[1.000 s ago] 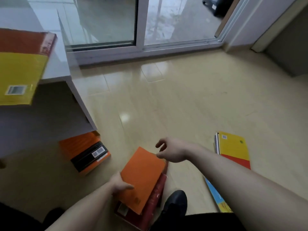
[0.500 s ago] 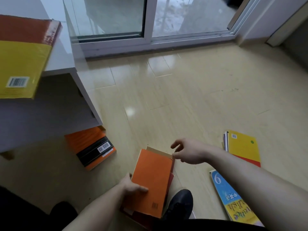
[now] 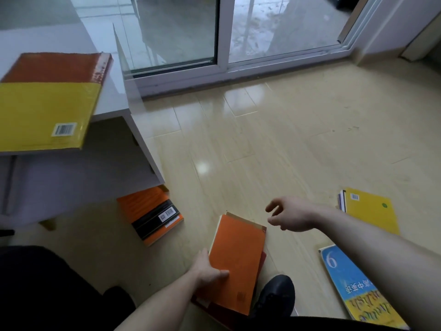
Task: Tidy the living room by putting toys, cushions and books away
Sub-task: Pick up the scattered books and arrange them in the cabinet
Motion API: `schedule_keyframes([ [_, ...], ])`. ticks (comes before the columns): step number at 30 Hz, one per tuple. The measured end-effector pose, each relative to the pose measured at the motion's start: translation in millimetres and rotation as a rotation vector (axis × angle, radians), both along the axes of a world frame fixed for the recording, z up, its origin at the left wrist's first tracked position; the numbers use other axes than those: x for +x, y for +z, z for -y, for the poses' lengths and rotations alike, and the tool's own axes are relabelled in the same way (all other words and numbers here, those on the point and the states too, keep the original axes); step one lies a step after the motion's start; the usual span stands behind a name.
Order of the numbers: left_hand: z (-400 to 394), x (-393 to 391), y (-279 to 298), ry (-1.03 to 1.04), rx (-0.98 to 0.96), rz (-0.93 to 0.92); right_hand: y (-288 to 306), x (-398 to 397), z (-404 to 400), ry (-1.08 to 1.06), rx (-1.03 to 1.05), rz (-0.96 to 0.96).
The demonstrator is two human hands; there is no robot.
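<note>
2 hands are in view over the pale wood floor (image 3: 286, 139). My left hand (image 3: 207, 271) grips the left edge of an orange book (image 3: 236, 259), thumb laid on its cover and the other fingers hidden under it. That book sits on top of a small stack (image 3: 260, 229): a tan cover peeks out at its far edge and a dark red one at its right and near sides. I cannot tell whether the stack rests on the floor or is lifted off it. My right hand (image 3: 293, 217) hovers just beyond the stack's far right corner, fingers loosely curled, holding nothing and touching nothing.

Just beside the stack's near right corner is my black shoe (image 3: 276, 295). To the right, a blue and yellow book marked 6 (image 3: 348, 278) lies flat on the floor, partly under my right forearm. Farther back on the right lies a yellow book (image 3: 372, 211) on top of a few thinner ones. Left of the stack, an orange and black book (image 3: 152, 213) lies at the foot of a white cabinet (image 3: 114, 101), partly under it. On the cabinet top rests a red and yellow book (image 3: 47, 103), its near end overhanging the edge. Behind, a sliding glass door (image 3: 224, 34) meets the floor.
</note>
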State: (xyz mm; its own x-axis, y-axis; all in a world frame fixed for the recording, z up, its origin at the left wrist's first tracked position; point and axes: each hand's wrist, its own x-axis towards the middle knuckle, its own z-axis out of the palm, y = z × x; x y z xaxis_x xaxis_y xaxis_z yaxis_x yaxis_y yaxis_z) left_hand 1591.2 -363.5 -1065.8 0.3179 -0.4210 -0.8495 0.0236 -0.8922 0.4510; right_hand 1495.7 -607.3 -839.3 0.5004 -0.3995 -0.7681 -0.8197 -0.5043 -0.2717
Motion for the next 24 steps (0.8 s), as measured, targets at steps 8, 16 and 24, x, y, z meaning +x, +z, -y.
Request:
schedule_keyframes([
  [8, 38, -29, 102, -0.427, 0.003, 0.461, 29, 28, 7, -0.011, -0.073, 0.100],
  [16, 28, 48, 279, -0.416, -0.103, 0.614, 70, 38, -6, -0.238, -0.069, 0.338],
  [24, -67, 165, 436, 0.428, -0.548, 0.545, 93, 67, -37, -0.333, 0.025, 0.538],
])
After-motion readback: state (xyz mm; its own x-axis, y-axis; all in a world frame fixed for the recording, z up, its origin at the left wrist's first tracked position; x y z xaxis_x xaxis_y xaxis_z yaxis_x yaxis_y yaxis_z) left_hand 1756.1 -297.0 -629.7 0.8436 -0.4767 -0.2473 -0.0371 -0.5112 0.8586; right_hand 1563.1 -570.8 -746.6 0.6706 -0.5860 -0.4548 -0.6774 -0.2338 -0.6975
